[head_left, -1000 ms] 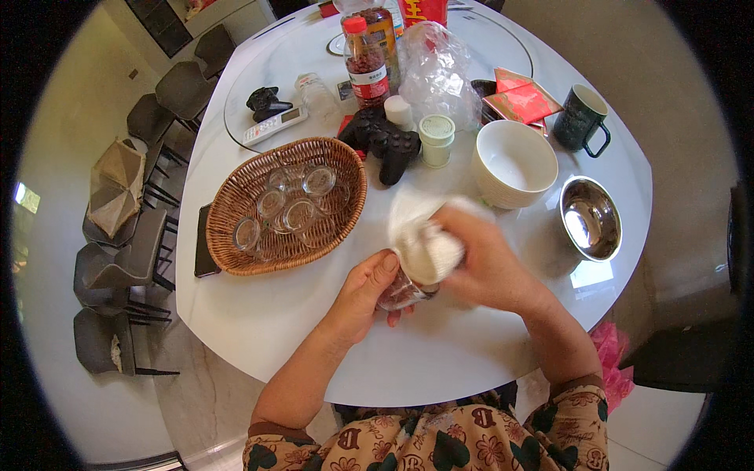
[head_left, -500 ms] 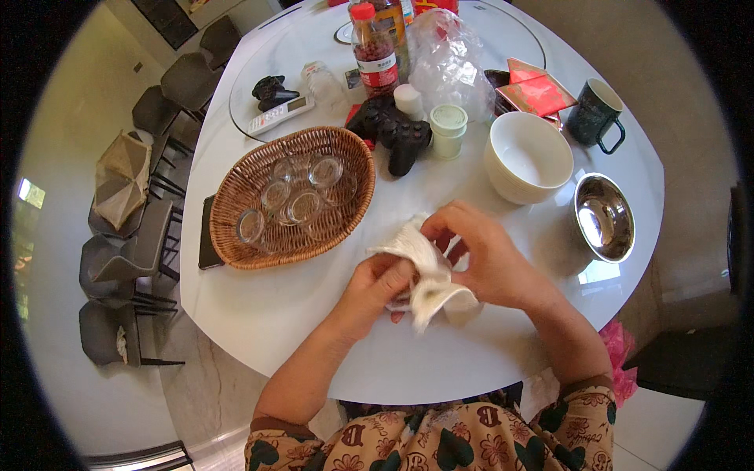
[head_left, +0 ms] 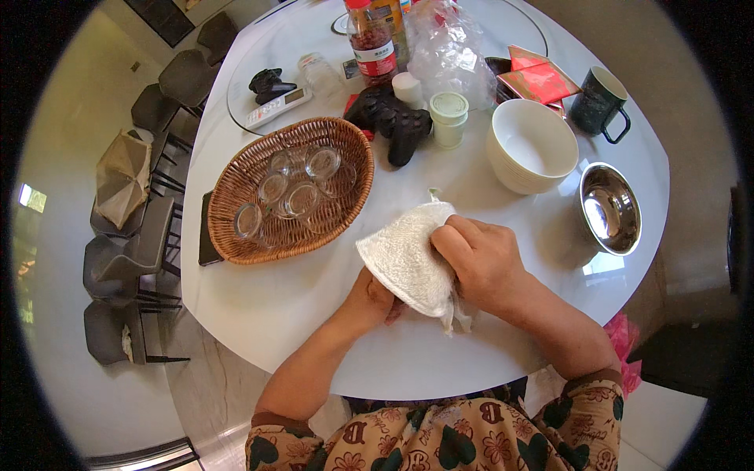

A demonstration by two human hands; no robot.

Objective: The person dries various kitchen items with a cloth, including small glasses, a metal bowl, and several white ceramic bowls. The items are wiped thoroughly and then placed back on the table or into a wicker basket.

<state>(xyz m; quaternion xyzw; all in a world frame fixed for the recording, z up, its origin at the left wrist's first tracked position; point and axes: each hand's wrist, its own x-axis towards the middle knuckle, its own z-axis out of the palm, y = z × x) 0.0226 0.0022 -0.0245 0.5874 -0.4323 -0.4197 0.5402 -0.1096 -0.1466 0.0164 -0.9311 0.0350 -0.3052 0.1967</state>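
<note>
A white fluffy cloth (head_left: 407,253) is held up over the near part of the table. My right hand (head_left: 484,261) is closed on its right side, with a bunched edge and loose threads dangling below. Beneath the cloth's lower left edge is my left hand (head_left: 371,300), its fingers curled. The cloth covers most of those fingers, and I cannot make out what they hold. Left of the cloth, a brown wicker basket (head_left: 225,245) carries several clear glass cups (head_left: 301,201). The cups lie together in its middle, apart from both hands.
Right of my hands stand a white bowl (head_left: 510,169), a steel bowl (head_left: 609,210) and a dark mug (head_left: 594,106). Beyond the cloth lie a black game controller (head_left: 402,129) and a pale green-lidded tub (head_left: 449,122). A red-capped bottle (head_left: 372,47) and plastic bag (head_left: 449,59) are farther back.
The cloth was crumpled between both hands and is now spread out, its broad face showing. My right hand has turned knuckles-up on it; my left hand has slipped lower, beneath its edge.
</note>
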